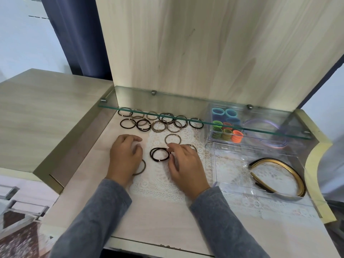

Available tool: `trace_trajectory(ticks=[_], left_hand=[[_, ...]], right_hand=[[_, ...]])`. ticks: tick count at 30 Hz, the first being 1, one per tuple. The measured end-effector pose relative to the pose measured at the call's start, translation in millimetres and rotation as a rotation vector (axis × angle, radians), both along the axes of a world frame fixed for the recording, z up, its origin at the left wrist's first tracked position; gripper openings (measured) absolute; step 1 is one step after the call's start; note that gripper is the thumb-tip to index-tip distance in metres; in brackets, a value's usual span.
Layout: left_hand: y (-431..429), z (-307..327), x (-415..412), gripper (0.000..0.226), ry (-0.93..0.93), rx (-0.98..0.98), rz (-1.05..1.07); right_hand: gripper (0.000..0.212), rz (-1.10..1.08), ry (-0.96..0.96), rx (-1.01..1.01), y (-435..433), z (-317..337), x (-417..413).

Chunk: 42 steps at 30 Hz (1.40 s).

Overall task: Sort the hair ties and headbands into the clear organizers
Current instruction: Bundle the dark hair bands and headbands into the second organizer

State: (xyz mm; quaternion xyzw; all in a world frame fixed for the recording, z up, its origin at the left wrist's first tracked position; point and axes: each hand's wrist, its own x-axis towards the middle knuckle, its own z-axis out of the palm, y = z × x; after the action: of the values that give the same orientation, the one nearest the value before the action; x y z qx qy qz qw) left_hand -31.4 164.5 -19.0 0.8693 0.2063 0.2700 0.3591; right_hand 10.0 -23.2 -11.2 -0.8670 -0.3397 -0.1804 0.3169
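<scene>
Grey sleeves (104,211) come in from the bottom edge, and both of your hands are over the lace mat (160,183). Your left hand (125,157) rests palm down on a brown hair tie (144,167). Its fingers are loosely bent and pinch nothing that I can see. Your right hand (183,162) has the fingers curled and seems to pinch the right edge of the black hair ties (158,160), a small stack lying flat between the two hands. One tan hair tie (173,134) lies just behind them, and many loose hair ties (141,128) lie in a row under the glass shelf (176,107). At the right, the small organizer (208,142) already holds coloured hair ties (226,134), and the large organizer (232,170) holds a gold headband (275,161).

I judge you are at the gathering step, collecting the dark ties together before they go into a box. The next move calls for a firm pinch on the whole stack, a lift clear of the lace, and a carry to the right into a free compartment.
</scene>
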Motion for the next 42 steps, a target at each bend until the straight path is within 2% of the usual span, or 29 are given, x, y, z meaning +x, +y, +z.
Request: trace_trajectory(ticks=[4,9,12,20,24,29,31,37,42], left_hand=[[10.4,1.8,18.8,0.024,0.068,0.081,0.014],[17.9,12.3,40.9,0.038,0.2,0.103,0.022],[17.4,17.2,51.3,0.04,0.244,0.136,0.032],[17.2,22.4,71.8,0.029,0.302,0.158,0.066],[18.3,23.3,69.7,0.019,0.295,0.143,0.054],[19.2,21.6,61.7,0.017,0.281,0.134,0.047],[19.5,18.0,55.8,0.015,0.238,0.115,0.045],[18.5,0.0,33.9,0.011,-0.134,0.049,-0.071],[9.9,0.6,13.4,0.015,-0.263,0.226,-0.164]], right_hand=[[0.029,-0.079,0.01,0.02,-0.5,-1.0,4.2],[0.046,-0.16,0.0,-0.065,1.4,-6.8,6.4],[0.049,-0.261,0.045,-0.095,4.5,-8.3,11.4],[0.053,-0.295,0.087,-0.097,7.8,-7.0,15.4],[0.054,-0.279,0.107,-0.091,7.2,-5.7,14.3],[0.051,-0.26,0.119,-0.077,6.4,-5.1,14.8],[0.05,-0.248,0.122,-0.067,6.0,-5.4,15.0],[0.045,-0.205,0.128,-0.046,5.1,-8.4,15.7],[0.044,-0.201,0.146,-0.064,4.4,-10.0,17.2]])
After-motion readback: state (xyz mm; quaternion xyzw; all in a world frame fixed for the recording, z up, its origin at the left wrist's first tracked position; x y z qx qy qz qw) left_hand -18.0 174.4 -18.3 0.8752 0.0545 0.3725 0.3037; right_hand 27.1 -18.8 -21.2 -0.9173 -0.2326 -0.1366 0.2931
